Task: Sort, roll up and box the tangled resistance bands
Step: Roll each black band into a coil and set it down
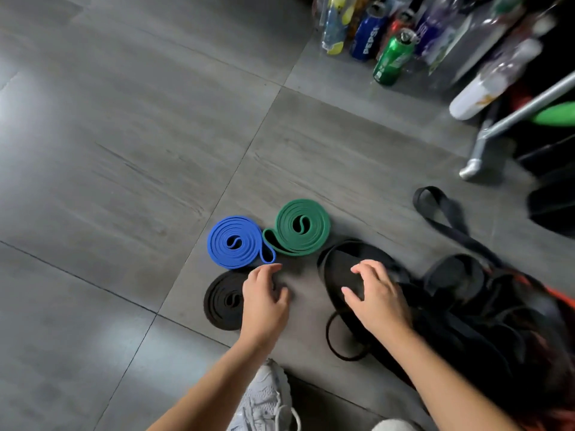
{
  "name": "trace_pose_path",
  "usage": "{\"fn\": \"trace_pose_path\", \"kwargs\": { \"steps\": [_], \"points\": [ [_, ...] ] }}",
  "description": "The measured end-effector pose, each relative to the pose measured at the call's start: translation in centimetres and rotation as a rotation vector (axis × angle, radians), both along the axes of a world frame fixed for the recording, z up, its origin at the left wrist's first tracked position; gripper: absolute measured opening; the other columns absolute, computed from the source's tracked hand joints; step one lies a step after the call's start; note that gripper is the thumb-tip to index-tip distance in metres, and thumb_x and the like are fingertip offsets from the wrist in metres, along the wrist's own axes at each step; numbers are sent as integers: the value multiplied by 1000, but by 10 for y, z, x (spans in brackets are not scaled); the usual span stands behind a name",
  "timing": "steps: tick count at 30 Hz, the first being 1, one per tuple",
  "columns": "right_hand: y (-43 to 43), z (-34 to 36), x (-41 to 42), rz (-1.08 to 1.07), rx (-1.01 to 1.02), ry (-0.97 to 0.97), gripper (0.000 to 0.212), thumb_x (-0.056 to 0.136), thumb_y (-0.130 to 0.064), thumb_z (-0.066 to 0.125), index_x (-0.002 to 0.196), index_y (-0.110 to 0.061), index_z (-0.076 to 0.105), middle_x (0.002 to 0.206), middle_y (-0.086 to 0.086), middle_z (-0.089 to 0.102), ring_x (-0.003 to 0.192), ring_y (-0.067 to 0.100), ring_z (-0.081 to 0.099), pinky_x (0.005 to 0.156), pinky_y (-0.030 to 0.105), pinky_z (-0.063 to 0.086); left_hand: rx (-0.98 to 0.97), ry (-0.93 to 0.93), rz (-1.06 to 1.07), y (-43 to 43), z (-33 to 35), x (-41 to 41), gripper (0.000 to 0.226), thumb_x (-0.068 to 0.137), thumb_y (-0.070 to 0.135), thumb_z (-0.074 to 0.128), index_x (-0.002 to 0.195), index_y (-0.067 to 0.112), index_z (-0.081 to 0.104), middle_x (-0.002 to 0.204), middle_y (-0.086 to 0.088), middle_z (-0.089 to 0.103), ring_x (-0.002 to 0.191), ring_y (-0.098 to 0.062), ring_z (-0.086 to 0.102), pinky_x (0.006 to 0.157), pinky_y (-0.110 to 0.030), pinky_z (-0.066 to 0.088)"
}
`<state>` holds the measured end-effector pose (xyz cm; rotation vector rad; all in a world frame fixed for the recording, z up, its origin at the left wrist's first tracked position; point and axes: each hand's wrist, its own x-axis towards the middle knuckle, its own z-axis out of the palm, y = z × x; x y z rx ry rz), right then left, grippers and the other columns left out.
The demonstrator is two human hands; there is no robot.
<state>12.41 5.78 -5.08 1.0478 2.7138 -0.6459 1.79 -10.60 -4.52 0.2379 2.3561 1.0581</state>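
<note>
Blue roll, green roll and black roll sit finished on the floor; your left hand hovers slack, empty, at the black one. Your right hand rests on the wide black band, grip unclear; next, work it free.

left hand: palm down, fingers loosely curled | right hand: palm down, fingers spread

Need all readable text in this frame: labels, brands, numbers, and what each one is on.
"PEPSI": white letters running up the side of the blue drink can.
Too blurred to read: white lettering on the green drink can.
Too blurred to read: labels on the clear plastic bottles behind the cans.
No print visible: blue rolled rubber band, green rolled rubber band, black rolled rubber band.
</note>
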Motion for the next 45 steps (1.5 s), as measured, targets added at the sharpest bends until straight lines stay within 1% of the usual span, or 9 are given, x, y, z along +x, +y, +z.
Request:
{"fn": "trace_pose_path", "kwargs": {
  "steps": [4, 8, 17, 23, 29, 33, 37, 41, 45],
  "points": [
    [34, 11, 56, -81, 286, -397, 96, 68, -56, 73, 144, -16, 30, 149, 12, 32, 134, 31, 34, 109, 40, 24, -3, -64, -115, 34, 4, 39, 36, 88, 8, 55, 123, 13, 54, 125, -4, 51, 121, -19, 40, 97, -21, 26],
    [52, 27, 97, -103, 282, -466, 39, 90, -38, 54, 126, -25, 46, 126, -5, 55, 112, 17, 56, 85, 30, 46, -15, -113, -220, 51, 15, 67, 35, 89, 9, 52, 124, 15, 54, 128, -2, 52, 122, -18, 41, 94, -16, 27],
    [57, 129, 127, -475, -128, -67, 21, 79, -25, 61, 99, -22, 65, 101, 3, 70, 99, 27, 62, 74, 28, 43, 46, 2, -436, 65, 121, 78, 19, 85, 5, 55, 99, 5, 67, 100, -11, 65, 98, -29, 58, 82, -31, 46],
    [48, 248, 170, -394, -365, 100, 16, 78, -13, 71, 92, -18, 72, 92, 3, 71, 83, 14, 63, 66, 19, 40, 64, -58, -695, 80, 244, 93, 47, 84, 13, 66, 129, 10, 51, 124, -9, 58, 104, -22, 60, 91, -24, 43],
    [15, 407, 204, -352, -323, 638, 26, 78, 1, 70, 103, -8, 71, 80, -3, 67, 60, -10, 56, 62, 3, 41, 38, 155, -1126, 86, 363, 142, 78, 80, 35, 73, 144, 27, 31, 136, -9, 42, 119, -25, 48, 96, -29, 43],
    [-10, 503, 218, -246, -254, 845, 23, 81, -4, 69, 99, -18, 70, 81, -2, 67, 64, -4, 58, 65, 9, 46, 251, 273, -941, 84, 420, 174, 27, 90, 26, 59, 115, 17, 53, 106, -9, 64, 95, -27, 63, 82, -36, 53],
    [-24, 573, 234, -213, -217, 1078, 18, 84, -7, 66, 94, -21, 70, 74, -13, 65, 59, -7, 55, 59, 8, 42, 311, 409, -755, 78, 463, 170, 8, 86, 25, 58, 87, 20, 53, 71, 4, 57, 59, -17, 52, 52, -23, 45],
    [-24, 606, 249, -242, -267, 1263, 17, 86, -8, 63, 89, -23, 70, 61, -14, 59, 55, 1, 50, 57, 17, 43, 157, 426, -779, 60, 476, 167, 15, 88, 25, 58, 88, 10, 59, 77, -6, 61, 64, -24, 57, 58, -30, 47],
    [-28, 569, 259, -281, -300, 1045, 18, 85, -8, 66, 83, -25, 68, 69, -5, 61, 61, 6, 58, 65, 22, 50, 379, 100, -614, 44, 486, 171, 9, 91, 19, 61, 94, 12, 58, 87, -4, 66, 61, -11, 65, 56, -26, 54]
  ]
}}
